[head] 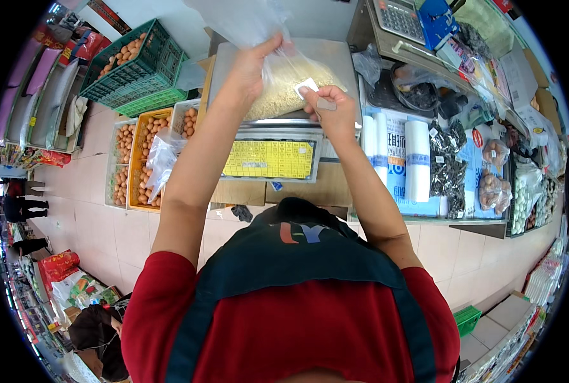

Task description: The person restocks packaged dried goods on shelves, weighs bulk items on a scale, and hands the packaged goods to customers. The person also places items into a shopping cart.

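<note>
A clear plastic bag of pale grains or flakes (279, 95) rests on the metal platform of a weighing scale (351, 60). My left hand (258, 62) is closed around the gathered neck of the bag, whose loose upper part spreads beyond it. Between the thumb and fingers of my right hand (330, 105) is a small white label (306, 88), held against the bag's right side. Whether the label is stuck to the bag cannot be told. A tan patch is on the back of my right hand. The scale's yellow key panel (267, 159) faces me.
Green crates (136, 86) of eggs stand at the left, above an orange egg crate (153, 158). Plastic bag rolls (417, 160) and dark packets (447, 167) lie on the right counter. A calculator (399, 19) sits on the upper right shelf. A person (98, 335) is at the lower left.
</note>
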